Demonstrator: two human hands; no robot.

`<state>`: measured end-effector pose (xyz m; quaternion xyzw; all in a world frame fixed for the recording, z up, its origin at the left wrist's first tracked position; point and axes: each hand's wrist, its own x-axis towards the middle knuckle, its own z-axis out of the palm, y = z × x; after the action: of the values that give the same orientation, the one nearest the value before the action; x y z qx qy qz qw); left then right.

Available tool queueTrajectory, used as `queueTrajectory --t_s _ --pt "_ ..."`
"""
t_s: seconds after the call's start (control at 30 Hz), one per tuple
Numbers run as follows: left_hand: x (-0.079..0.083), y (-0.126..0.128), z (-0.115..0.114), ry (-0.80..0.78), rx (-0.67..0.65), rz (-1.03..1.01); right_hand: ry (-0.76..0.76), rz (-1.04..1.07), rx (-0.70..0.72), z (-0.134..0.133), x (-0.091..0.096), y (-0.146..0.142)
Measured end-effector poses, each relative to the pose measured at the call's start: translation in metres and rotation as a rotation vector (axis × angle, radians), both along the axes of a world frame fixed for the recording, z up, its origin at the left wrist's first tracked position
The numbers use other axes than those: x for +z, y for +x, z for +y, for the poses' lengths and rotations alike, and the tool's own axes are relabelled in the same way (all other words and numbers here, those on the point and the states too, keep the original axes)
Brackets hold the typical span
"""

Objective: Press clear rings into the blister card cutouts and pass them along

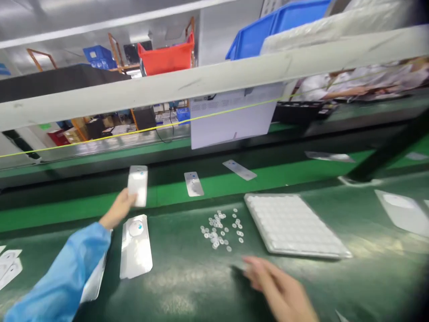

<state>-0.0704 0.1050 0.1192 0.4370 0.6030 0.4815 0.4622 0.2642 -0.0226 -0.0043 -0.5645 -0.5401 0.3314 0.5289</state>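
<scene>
My left hand [119, 206], in a blue sleeve, grips a pale, phone-shaped sheet [140, 179] by its lower left edge, above the green strip. The sheet has a small blue dot near its top. Just below lies a stack of similar sheets [136, 250], the top one with a round piece and a blue dot. My right hand [279, 284] is low over the table, thumb and fingers drawn together; anything between them is too blurred to tell. Beyond its fingertips lie many small clear rings [216, 232], loosely scattered. A white ridged tray [295, 226] rests to their right.
Two more sheets lie on the green belt, one [193, 184] nearer and one [239, 170] farther right. A dark post [389, 147] rises at the right. A white rail [167, 94] crosses above, with blue bins [278, 27] over it. People in white work at the far right.
</scene>
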Motion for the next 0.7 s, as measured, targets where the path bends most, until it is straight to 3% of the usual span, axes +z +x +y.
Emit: queueTrajectory --t_s 0.07,0.17,0.23,0.3,0.4,0.5,0.7 --pt "-0.029 0.015 -0.033 0.002 -0.129 0.012 -0.158 0.152 0.301 0.015 0.003 -0.046" --pt "-0.07 0.035 -0.088 0.001 -0.419 -0.02 -0.246 0.284 0.545 0.019 0.006 -0.1" --pt "-0.087 0.045 -0.11 -0.007 -0.407 -0.131 -0.295 0.271 0.649 0.01 0.003 -0.114" --pt "-0.097 0.051 -0.115 -0.047 -0.283 -0.322 -0.343 0.219 0.719 -0.001 -0.003 -0.114" --pt "-0.107 0.054 -0.108 -0.162 -0.162 -0.607 -0.357 0.097 0.735 -0.009 -0.007 -0.107" --pt "-0.114 0.056 -0.105 -0.207 -0.082 -0.683 -0.269 -0.121 0.728 -0.012 0.001 -0.102" --pt "-0.121 0.06 -0.113 -0.171 -0.136 -0.563 0.231 -0.351 0.329 -0.014 0.024 -0.102"
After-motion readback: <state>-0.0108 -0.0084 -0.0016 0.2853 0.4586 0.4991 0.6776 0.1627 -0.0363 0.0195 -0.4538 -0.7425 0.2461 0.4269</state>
